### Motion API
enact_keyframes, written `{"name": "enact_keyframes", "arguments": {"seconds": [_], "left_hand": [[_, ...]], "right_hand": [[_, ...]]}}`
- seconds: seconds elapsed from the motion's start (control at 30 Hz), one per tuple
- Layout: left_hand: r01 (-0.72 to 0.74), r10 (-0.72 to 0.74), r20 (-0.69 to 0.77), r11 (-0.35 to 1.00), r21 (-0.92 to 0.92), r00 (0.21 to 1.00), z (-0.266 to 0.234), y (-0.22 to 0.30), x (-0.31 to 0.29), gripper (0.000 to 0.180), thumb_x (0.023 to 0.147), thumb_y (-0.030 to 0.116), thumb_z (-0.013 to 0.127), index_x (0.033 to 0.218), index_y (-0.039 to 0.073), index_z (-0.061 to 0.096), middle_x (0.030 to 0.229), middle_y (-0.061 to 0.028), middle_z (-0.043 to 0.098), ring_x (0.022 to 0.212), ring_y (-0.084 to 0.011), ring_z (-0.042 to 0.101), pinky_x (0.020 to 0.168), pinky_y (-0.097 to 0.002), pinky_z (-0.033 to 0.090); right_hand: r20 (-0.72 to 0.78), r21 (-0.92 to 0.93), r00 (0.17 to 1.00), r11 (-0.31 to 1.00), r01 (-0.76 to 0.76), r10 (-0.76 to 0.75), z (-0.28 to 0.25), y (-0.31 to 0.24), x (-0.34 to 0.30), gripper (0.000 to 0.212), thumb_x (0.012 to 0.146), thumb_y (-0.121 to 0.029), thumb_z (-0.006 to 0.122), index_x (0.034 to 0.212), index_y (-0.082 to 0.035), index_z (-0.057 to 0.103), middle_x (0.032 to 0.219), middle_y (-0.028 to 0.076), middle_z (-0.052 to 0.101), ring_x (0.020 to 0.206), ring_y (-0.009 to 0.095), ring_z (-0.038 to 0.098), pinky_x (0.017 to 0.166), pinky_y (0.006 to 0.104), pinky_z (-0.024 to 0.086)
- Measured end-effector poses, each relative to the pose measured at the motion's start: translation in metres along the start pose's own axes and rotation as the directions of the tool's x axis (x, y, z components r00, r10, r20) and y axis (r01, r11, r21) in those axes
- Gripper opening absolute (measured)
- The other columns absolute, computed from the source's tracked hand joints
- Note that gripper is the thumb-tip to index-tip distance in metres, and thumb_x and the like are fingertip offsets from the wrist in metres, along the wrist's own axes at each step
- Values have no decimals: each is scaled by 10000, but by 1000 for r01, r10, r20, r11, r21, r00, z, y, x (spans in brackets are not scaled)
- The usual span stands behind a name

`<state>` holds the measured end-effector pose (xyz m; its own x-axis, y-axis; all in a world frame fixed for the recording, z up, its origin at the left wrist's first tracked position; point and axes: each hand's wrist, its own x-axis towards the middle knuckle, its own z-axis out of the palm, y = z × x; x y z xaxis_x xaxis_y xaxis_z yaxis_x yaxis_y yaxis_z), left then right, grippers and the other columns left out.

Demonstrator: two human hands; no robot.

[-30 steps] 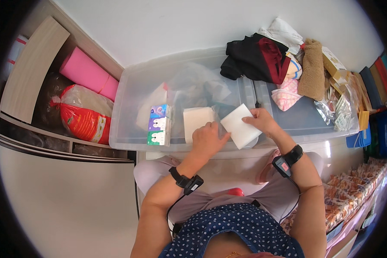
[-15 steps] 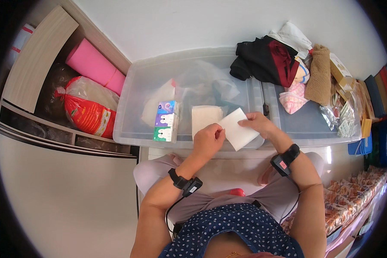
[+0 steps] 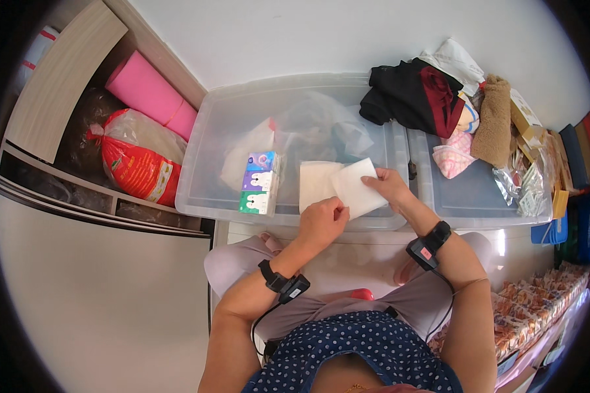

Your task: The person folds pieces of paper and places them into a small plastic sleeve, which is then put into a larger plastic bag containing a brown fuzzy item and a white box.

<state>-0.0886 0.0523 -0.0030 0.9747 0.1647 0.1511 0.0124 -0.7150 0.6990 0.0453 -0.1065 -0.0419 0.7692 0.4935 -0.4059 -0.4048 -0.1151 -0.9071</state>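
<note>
1. head view: the right hand [image 3: 388, 185] has the white sheet [image 3: 358, 190] pinched near its right corner, thumb on top. left hand [image 3: 324, 219] is curled up by the sheet's near left edge, can't tell if it's actually gripping.
2. progress-wise i'd call it midway: the cream stack [image 3: 313, 180] lies flat on the left bin [image 3: 203, 190], and the sheet overlaps its right side. not let go of yet, so that bit's left.
3. tissue packs [image 3: 259, 183] sit in a neat column on the same bin, left of the stack and apart from it.
4. left bin is see-through and looks lidded. pale baggy stuff shows inside, too hazy to name.
5. right bin [image 3: 432, 213] has a pile on top: black garment [image 3: 406, 92], brown towel [image 3: 493, 124], pink cloth [image 3: 453, 154], plus silver packets [image 3: 531, 193] by its right end. can't make out what's inside.
6. over left, the cupboard [image 3: 65, 85] holds a pink roll [image 3: 147, 85] with a red bag [image 3: 137, 157] right beside it.
</note>
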Motion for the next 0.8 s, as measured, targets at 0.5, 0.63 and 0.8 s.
{"name": "enact_keyframes", "arguments": {"seconds": [0.5, 0.63, 0.8], "left_hand": [[92, -85, 56, 985, -147, 995, -2, -7, -3, 193, 819, 185, 688, 798, -5, 656, 613, -100, 627, 525, -166, 585, 525, -296, 463], [127, -107, 94, 962, -242, 990, 0, -7, -3, 200, 833, 170, 689, 805, -25, 655, 618, -73, 630, 541, -100, 562, 522, -265, 450], [153, -120, 119, 933, -326, 986, 3, -9, -4, 195, 848, 168, 685, 825, -24, 660, 639, -39, 637, 564, -76, 570, 529, -245, 454]], "right_hand": [[-89, 131, 996, 991, 22, -11, 11, -6, 0, 258, 885, -128, 638, 1061, 59, 625, 952, 106, 677, 787, 159, 648, 705, 301, 526], [-131, 149, 991, 987, 54, -35, 18, 7, 3, 240, 884, -120, 635, 1048, 55, 632, 938, 97, 679, 788, 150, 641, 698, 301, 521], [-92, 45, 985, 987, 153, -148, 35, 15, -1, 221, 885, -112, 624, 1043, 42, 636, 911, 72, 678, 774, 120, 617, 680, 278, 502]]}}
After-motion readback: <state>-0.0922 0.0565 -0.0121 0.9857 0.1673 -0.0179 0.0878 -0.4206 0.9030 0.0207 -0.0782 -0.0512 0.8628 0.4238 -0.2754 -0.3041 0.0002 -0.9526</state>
